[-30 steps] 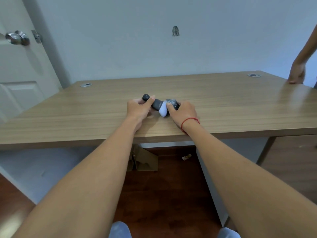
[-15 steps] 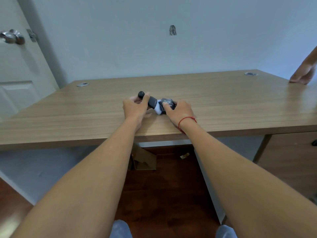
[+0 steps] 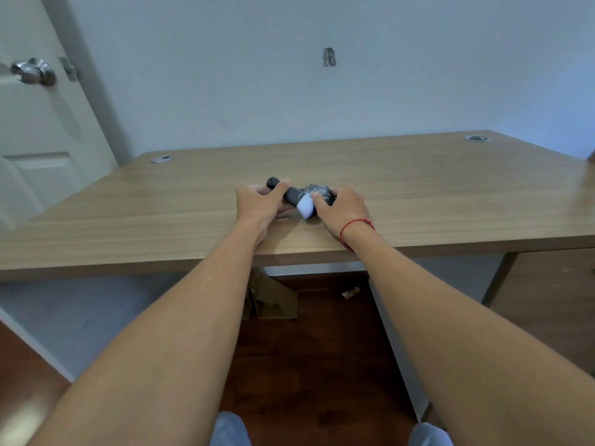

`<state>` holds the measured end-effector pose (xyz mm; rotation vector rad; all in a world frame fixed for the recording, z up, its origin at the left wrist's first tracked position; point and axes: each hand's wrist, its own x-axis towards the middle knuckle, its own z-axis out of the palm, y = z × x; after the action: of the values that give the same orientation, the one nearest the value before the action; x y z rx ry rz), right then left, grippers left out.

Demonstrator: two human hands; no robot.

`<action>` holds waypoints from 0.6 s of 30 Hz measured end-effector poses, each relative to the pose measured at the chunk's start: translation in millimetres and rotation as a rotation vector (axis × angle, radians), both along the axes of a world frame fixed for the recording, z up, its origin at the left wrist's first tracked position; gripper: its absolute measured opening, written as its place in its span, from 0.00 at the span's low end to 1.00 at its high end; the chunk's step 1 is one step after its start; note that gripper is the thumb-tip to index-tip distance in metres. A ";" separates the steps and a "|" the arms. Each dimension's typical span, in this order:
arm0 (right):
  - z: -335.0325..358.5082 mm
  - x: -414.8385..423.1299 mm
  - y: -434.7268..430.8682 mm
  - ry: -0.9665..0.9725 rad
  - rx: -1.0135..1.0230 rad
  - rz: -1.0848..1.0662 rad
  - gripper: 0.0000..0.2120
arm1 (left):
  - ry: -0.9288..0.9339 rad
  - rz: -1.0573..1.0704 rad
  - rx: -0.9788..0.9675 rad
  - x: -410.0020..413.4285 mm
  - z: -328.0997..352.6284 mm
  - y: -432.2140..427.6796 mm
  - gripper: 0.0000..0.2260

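A dark grey cylindrical device (image 3: 291, 195) with a white rounded part (image 3: 306, 208) lies low over the wooden desk (image 3: 418, 194) near its front edge. My left hand (image 3: 257, 204) grips the dark cylinder, thumb over its top. My right hand (image 3: 341, 209) grips the other end, where a dark crinkled piece (image 3: 318, 192) shows above my fingers. A red string bracelet sits on my right wrist. What the device is exactly, I cannot tell.
A white door with a metal knob (image 3: 32, 72) stands at the left. Two cable grommets (image 3: 161, 159) (image 3: 477, 138) sit in the desk's far corners. A cardboard piece (image 3: 273, 297) and a small scrap (image 3: 351, 292) lie on the dark floor under the desk.
The other person's hand at the desk's right edge has lifted off and left the view. My two hands keep their hold on the device at about the same place.
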<state>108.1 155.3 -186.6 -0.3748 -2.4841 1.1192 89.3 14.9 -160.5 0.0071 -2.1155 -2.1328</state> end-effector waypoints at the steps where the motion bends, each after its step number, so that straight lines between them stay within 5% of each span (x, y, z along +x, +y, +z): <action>1: 0.1 0.0 0.0 -0.001 -0.003 0.001 0.22 | 0.005 0.037 -0.004 -1.1 -0.9 1.4 0.10; 18: 4.7 7.0 -2.9 -0.026 0.010 -0.006 0.22 | 0.024 0.036 0.016 -3.2 -4.2 3.4 0.08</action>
<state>115.1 152.4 -181.9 -0.3967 -2.5088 1.1056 86.1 18.2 -164.7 0.0201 -2.0690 -2.1188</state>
